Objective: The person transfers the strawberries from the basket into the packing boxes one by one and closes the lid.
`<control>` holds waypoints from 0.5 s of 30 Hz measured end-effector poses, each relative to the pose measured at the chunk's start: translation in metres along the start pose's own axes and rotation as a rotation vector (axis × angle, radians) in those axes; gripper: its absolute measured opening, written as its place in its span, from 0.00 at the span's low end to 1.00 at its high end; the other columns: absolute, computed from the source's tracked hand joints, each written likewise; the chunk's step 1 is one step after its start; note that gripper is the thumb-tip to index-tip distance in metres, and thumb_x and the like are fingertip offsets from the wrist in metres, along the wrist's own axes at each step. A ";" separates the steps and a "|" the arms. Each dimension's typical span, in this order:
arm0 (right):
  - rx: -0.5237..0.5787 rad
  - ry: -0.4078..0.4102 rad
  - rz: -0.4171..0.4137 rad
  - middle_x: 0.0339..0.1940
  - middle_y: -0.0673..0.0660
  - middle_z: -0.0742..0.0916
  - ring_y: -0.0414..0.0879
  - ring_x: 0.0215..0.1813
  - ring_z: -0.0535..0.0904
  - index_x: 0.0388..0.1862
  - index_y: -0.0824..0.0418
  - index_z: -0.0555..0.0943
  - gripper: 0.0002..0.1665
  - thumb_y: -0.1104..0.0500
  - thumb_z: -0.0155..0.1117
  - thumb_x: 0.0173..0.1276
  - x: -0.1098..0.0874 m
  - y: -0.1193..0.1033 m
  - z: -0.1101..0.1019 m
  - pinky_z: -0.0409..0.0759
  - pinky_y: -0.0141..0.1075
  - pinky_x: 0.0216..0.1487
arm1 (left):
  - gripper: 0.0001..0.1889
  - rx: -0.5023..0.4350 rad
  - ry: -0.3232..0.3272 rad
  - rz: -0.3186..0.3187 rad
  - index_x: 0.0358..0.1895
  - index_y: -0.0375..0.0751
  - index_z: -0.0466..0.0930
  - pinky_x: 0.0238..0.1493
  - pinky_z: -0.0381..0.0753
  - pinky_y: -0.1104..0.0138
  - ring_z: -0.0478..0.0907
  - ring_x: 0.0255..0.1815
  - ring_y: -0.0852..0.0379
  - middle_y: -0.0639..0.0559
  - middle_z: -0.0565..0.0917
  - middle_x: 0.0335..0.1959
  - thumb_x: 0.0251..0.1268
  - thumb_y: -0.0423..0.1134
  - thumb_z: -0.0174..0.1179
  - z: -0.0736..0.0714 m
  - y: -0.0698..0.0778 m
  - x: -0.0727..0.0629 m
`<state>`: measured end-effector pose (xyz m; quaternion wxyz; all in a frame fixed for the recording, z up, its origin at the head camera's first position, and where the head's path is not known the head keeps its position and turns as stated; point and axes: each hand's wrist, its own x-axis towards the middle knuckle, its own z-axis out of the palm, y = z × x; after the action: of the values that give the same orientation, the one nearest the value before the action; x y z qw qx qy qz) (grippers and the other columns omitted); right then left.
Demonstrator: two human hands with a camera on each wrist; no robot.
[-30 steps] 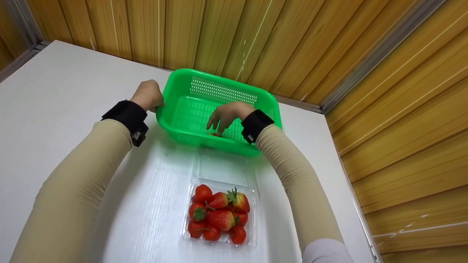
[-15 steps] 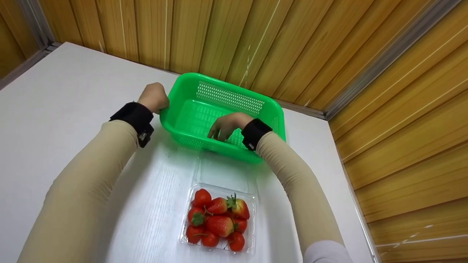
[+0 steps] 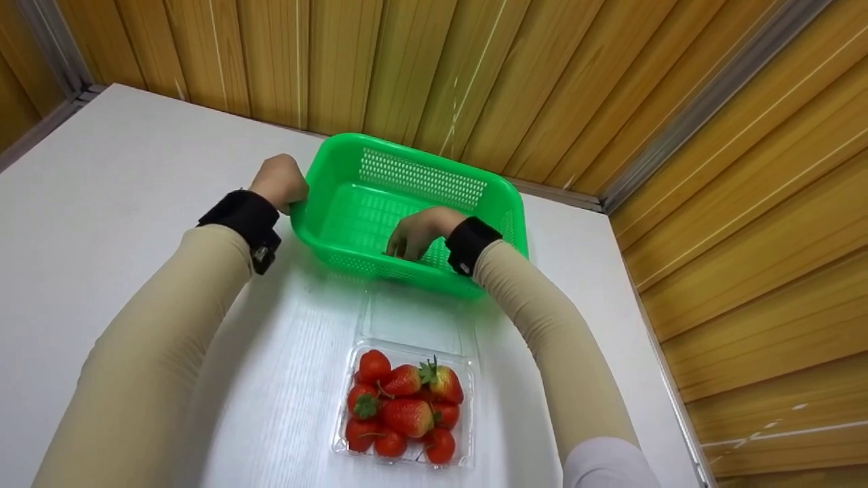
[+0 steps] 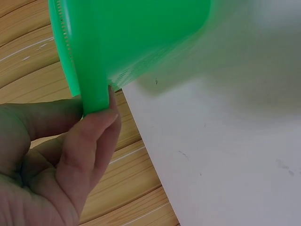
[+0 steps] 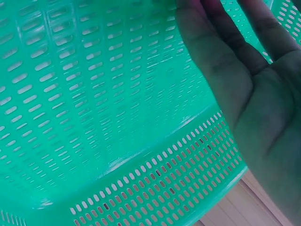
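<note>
A green plastic basket (image 3: 346, 210) with slotted walls stands at the back of the white table. My left hand (image 3: 278, 181) grips its left rim. In the left wrist view, the thumb and curled fingers (image 4: 89, 141) pinch that rim from both sides. Deep inside the basket, by its front wall, my right hand (image 3: 417, 234) reaches down with bent fingers. A bit of a red fruit (image 5: 214, 5) shows between the fingertips at the top edge of the right wrist view; most of it is hidden, so its kind is unclear.
In front of the basket lies a clear plastic clamshell box (image 3: 346, 434), its lid (image 3: 417, 318) folded back toward the basket. It holds several strawberries (image 3: 407, 417) and smaller round red fruits (image 3: 439, 446). Wood-patterned walls (image 3: 407, 68) rise behind and at the right.
My right hand has sunk lower behind the basket's front wall, and the red fruit under its fingers has dropped from the head view. My left hand stays on the rim; the head view shifts slightly.
</note>
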<state>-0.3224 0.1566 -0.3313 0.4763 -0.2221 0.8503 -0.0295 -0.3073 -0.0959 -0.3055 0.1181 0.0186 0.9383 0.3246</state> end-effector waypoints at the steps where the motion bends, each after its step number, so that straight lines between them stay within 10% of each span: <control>1: 0.003 0.002 -0.001 0.77 0.65 0.74 0.54 0.78 0.71 0.79 0.58 0.66 0.34 0.67 0.52 0.75 0.000 0.000 0.000 0.75 0.44 0.76 | 0.05 -0.002 -0.001 -0.001 0.36 0.24 0.75 0.14 0.76 0.74 0.72 0.22 0.55 0.40 0.73 0.34 0.60 0.20 0.50 0.000 0.000 0.000; 8: 0.052 0.004 0.016 0.75 0.62 0.76 0.51 0.73 0.75 0.75 0.60 0.71 0.28 0.62 0.54 0.76 -0.002 0.008 0.002 0.76 0.44 0.75 | 0.05 -0.008 -0.011 0.007 0.37 0.23 0.75 0.14 0.74 0.75 0.71 0.24 0.54 0.40 0.72 0.34 0.60 0.20 0.50 0.003 0.001 0.000; 15: 0.069 0.043 -0.017 0.43 0.52 0.83 0.44 0.48 0.78 0.55 0.62 0.82 0.14 0.63 0.59 0.72 -0.010 0.018 0.000 0.78 0.45 0.71 | 0.05 -0.003 -0.009 0.003 0.38 0.22 0.74 0.13 0.75 0.75 0.71 0.19 0.58 0.40 0.72 0.33 0.59 0.20 0.51 0.003 0.003 -0.002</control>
<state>-0.3246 0.1767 -0.3284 0.4650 -0.2119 0.8569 -0.0677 -0.3044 -0.0923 -0.3052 0.1220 0.0213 0.9373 0.3259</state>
